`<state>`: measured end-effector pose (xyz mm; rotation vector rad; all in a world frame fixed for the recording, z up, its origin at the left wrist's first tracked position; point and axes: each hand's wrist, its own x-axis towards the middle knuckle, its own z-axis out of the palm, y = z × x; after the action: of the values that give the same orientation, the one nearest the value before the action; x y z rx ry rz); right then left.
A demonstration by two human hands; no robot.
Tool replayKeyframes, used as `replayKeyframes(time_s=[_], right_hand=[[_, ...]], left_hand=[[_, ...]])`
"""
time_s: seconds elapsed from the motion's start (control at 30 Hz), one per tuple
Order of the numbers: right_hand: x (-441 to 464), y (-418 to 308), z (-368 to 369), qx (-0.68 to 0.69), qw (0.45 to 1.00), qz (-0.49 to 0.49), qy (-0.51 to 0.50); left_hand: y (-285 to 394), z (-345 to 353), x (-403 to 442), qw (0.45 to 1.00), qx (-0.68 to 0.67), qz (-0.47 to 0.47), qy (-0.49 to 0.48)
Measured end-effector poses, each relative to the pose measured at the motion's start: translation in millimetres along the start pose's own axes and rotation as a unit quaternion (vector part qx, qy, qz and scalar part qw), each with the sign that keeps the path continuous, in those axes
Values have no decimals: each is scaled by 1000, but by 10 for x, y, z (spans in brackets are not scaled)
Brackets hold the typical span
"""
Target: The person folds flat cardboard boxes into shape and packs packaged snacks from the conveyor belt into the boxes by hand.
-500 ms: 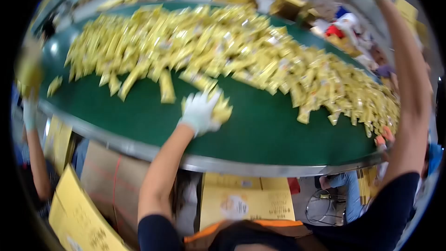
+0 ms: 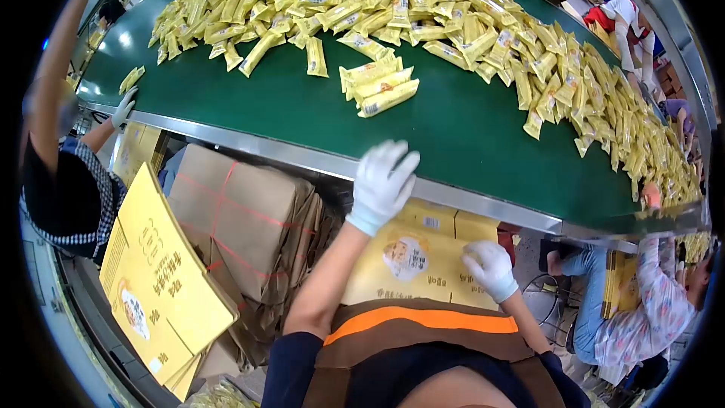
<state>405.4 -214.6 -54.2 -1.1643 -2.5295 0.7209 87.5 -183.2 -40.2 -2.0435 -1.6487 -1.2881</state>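
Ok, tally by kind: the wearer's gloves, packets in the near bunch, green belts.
White gloves, left hand and right hand: 2
Yellow packets in near bunch: 3 visible
Green belt: 1
Total: 6
Heaped packets overlap too much to count.

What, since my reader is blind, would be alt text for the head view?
Yellow packets lie heaped along a green belt. The wearer's gloved left hand is open by its near edge, the right hand by a yellow box.

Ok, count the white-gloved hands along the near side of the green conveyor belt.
3: the wearer's left hand before the silvery metal rim, the wearer's right hand above the printed yellow cardboard, and a co-worker's hand at the belt's left end. Others may be hidden.
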Motion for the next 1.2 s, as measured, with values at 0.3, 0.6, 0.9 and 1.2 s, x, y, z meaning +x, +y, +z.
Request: replayKeyframes(time_s=[0.3, 0.6, 0.9, 1.2], right_hand=[[-673, 1299, 752, 565, 730, 385, 3], [-1233, 638, 474, 580, 743, 328, 67], [-969, 849, 646, 633, 724, 248, 116], [-979, 543, 617, 567, 776, 231, 150]], left_hand=[[101, -207, -1225, 819, 17, -476, -319], [249, -620, -1690, 634, -526, -530, -203], [-47, -388, -1307, 588, -578, -513, -237], [-18, -618, -1444, 609, -574, -524, -158]])
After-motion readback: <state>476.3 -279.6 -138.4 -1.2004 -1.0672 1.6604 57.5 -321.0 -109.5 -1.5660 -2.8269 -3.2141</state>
